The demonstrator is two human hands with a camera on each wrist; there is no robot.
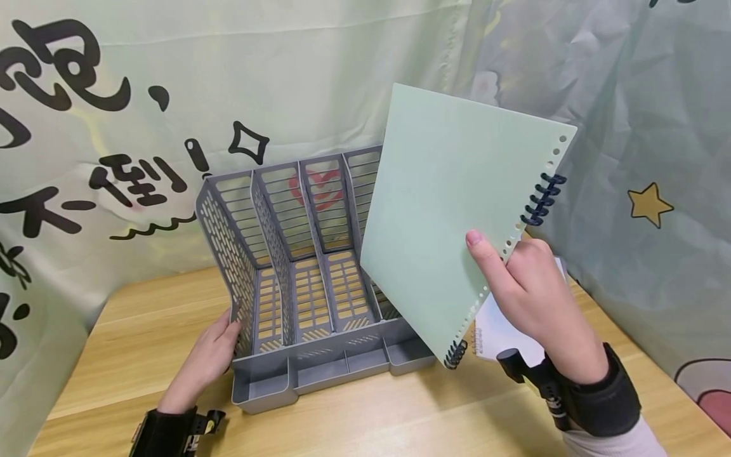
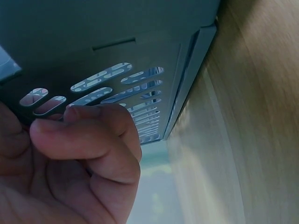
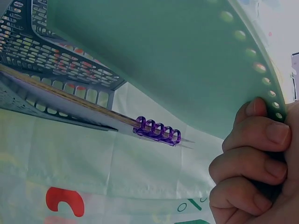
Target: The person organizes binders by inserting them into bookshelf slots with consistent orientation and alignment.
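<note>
My right hand [image 1: 537, 292] grips a pale green ring-bound notebook [image 1: 457, 190] by its punched edge, thumb over the cover and fingers curled behind. Black binding rings [image 1: 544, 200] show near two corners. The notebook is raised and tilted, covering the right part of a grey desk file rack [image 1: 337, 358]. Its perforated dividers form upright compartments, with small trays along the front. At the rack's left side, my left hand [image 1: 208, 355] holds the side wall. In the left wrist view, curled fingers [image 2: 93, 140] lie against the slotted panel [image 2: 154, 51], and skin shows through its slots.
A spiral notebook with a pale cover [image 1: 502, 330] lies on the wooden table [image 1: 143, 330] beneath my right hand. In the right wrist view, a notebook with purple rings [image 3: 156, 130] stands in the rack. Printed cloth [image 1: 342, 76] hangs behind and to the right.
</note>
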